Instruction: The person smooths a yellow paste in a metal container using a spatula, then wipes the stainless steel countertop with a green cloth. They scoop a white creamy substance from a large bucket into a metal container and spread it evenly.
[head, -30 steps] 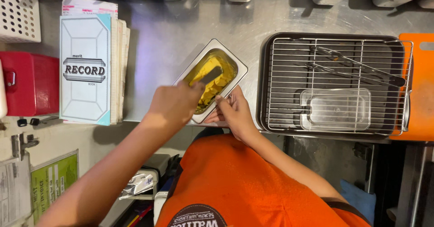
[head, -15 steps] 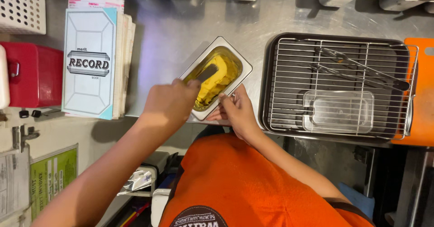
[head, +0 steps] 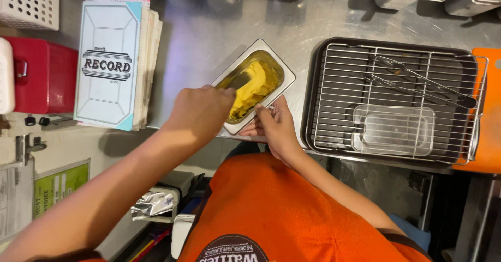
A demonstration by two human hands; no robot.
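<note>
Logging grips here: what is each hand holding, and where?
Left hand holds a flat tool by its near end; right hand steadies the metal pan at its near rim.
</note>
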